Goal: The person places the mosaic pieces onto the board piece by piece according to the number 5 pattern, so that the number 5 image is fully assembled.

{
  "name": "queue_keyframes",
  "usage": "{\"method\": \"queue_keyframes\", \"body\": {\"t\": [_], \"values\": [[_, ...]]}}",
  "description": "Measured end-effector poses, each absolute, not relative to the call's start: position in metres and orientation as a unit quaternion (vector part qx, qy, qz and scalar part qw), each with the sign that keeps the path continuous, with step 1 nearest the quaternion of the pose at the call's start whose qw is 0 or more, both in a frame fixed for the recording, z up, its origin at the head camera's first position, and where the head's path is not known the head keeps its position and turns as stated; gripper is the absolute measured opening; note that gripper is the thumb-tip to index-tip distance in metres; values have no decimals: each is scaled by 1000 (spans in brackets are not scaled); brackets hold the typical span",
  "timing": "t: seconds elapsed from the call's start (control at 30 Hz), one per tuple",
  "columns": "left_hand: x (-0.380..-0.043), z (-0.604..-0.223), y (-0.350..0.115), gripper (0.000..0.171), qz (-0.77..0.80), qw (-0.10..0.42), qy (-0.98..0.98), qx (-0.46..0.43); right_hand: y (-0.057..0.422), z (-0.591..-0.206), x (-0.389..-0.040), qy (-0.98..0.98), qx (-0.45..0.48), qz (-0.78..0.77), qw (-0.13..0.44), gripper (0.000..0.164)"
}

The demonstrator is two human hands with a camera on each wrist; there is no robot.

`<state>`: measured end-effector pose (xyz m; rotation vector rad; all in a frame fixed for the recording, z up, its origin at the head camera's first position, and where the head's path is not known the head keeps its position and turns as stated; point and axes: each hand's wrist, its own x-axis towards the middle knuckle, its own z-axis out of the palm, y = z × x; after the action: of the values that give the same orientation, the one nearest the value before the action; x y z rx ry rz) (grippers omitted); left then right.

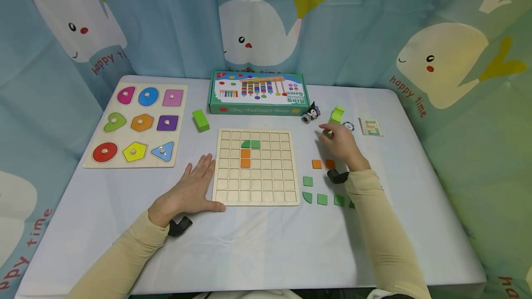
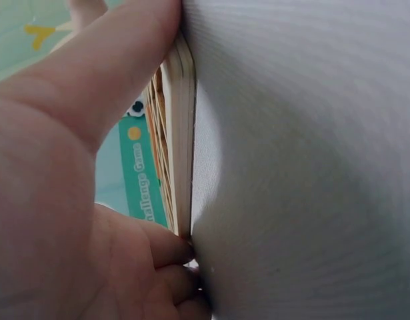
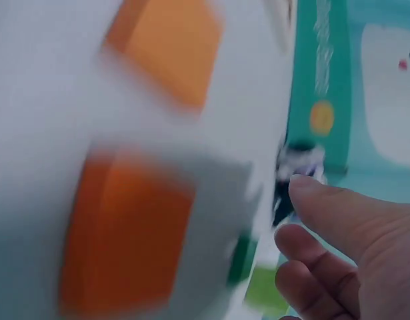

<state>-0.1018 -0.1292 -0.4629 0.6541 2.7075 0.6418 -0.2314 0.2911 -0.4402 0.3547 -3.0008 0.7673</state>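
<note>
A wooden grid board point(image 1: 270, 176) lies mid-table. In its upper left part sit a green quarter-round tile point(image 1: 246, 144), a green square tile point(image 1: 256, 144) and two orange square tiles point(image 1: 245, 158). My left hand point(image 1: 191, 188) rests along the board's left side, fingers straight, thumb at the near corner; the left wrist view shows the board's edge point(image 2: 183, 147) between thumb and fingers. Over the table to the right, my right hand point(image 1: 342, 144) has thumb and fingers loosely bent, with a gap between them point(image 3: 325, 233) and nothing held. Loose orange tiles point(image 1: 317, 164) lie nearby.
Several loose green tiles point(image 1: 322, 199) lie right of the board. Behind are a green game box point(image 1: 257, 110), a small dark figurine point(image 1: 311, 113), a light green block point(image 1: 336, 113) and a pattern card point(image 1: 371, 127). A shape puzzle point(image 1: 124, 163) and another green block point(image 1: 201, 121) are left.
</note>
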Motion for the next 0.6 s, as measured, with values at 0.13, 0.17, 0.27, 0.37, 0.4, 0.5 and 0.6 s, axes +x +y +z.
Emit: {"method": "queue_keyframes", "body": {"t": [0.13,0.17,0.27,0.37,0.4,0.5,0.6], "values": [[-102,-463,-129,127,223,143,938,225,310,-442,-230,-973,88,212,-8,40],[-102,-464,-129,128,223,144,938,225,313,-443,-230,-975,83,203,-14,40],[-102,-464,-130,128,222,144,938,225,318,-446,-229,-979,70,190,-31,38],[-102,-464,-131,128,220,144,938,225,320,-448,-229,-980,59,189,-32,33],[-102,-464,-131,128,220,143,938,226,320,-449,-229,-980,57,189,-29,31],[-102,-465,-131,128,218,142,938,228,319,-451,-228,-981,52,188,-22,29],[-102,-465,-131,128,217,140,938,230,315,-451,-228,-980,50,191,-19,29]]}}
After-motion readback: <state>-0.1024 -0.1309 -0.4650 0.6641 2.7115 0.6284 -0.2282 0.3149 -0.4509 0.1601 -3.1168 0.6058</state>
